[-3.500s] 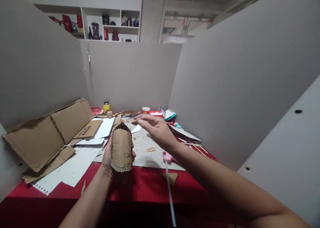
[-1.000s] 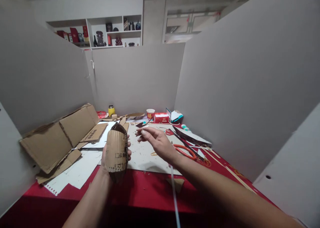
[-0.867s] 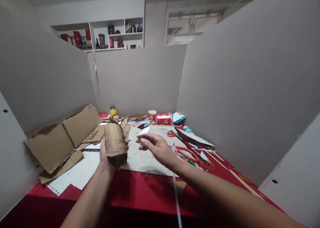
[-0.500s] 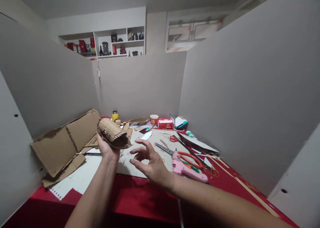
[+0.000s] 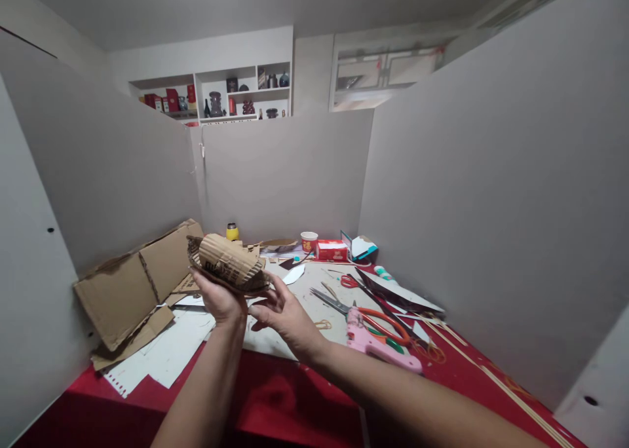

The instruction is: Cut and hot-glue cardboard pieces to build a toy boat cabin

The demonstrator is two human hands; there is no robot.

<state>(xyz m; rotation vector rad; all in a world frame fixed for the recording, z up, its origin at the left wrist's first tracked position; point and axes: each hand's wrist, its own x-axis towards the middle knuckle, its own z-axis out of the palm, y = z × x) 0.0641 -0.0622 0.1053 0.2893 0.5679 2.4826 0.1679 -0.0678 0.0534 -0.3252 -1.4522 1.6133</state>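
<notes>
A curved piece of corrugated cardboard (image 5: 228,259), with an arched ribbed top over a flatter base and dark printing on its side, is held up above the table. My left hand (image 5: 221,297) supports it from below, palm up, with its fingers mostly hidden behind the cardboard. At the right end, my right hand (image 5: 285,314) has its thumb and fingers curled around the lower edge; the fingertips are partly hidden. Below and to the right lie large orange-handled scissors (image 5: 386,323) and a pink glue gun (image 5: 378,343) on the pale work board (image 5: 275,340).
Folded cardboard (image 5: 118,300) and white paper sheets (image 5: 167,353) lie on the left. Farther back stand a yellow jar (image 5: 232,232), a paper cup (image 5: 309,242) and a red box (image 5: 331,249). Red scissors (image 5: 350,281) and thin wooden sticks (image 5: 521,402) lie right. Grey partitions (image 5: 285,173) enclose the table.
My right hand has moved left and up to the cardboard piece's right end, its fingers closing on the edge. My left hand has turned the piece, showing more of its printed side.
</notes>
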